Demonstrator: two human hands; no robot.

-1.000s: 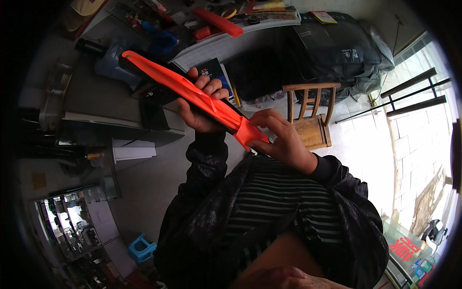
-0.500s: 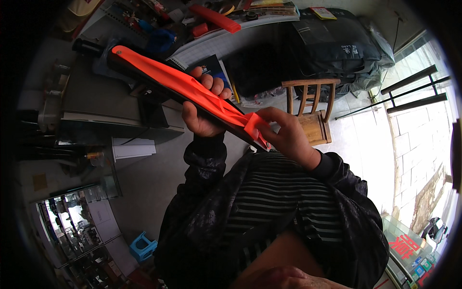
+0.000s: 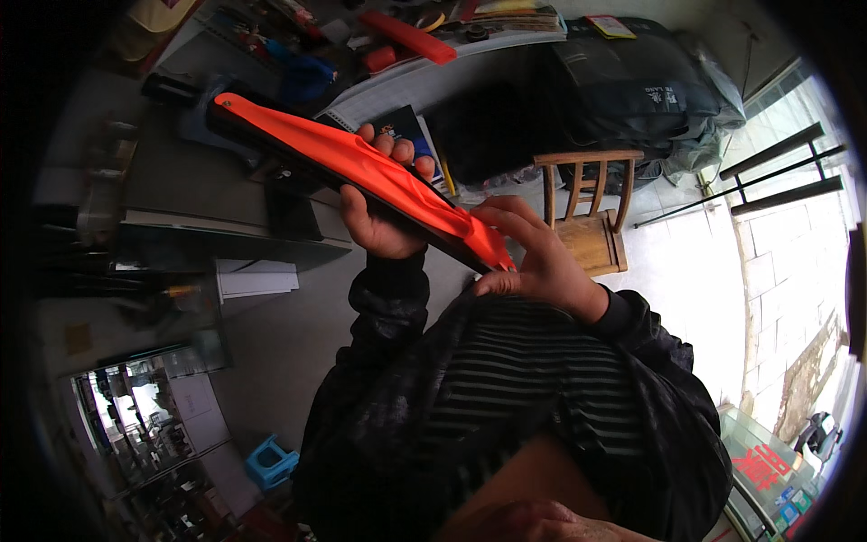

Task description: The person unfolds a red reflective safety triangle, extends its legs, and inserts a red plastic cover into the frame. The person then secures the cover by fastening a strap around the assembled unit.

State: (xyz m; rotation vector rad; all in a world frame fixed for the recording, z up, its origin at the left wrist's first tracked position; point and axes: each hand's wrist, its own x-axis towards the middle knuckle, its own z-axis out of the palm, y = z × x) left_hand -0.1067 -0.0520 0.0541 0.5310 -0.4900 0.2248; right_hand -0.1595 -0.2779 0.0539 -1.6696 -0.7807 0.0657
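- A wooden chair [image 3: 587,212] stands on the pale floor.
- A black bag [image 3: 632,86] lies behind it.
- A small blue stool [image 3: 271,463] sits lower left.

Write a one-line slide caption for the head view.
Left hand grips a long black bar while right hand pinches the orange sleeve at its near end.

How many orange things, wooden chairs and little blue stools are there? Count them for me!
Orange sleeve stretched over a long dark bar, held by the left hand and the right hand: 1
Wooden chair: 1
Small blue stool: 1
Total: 3
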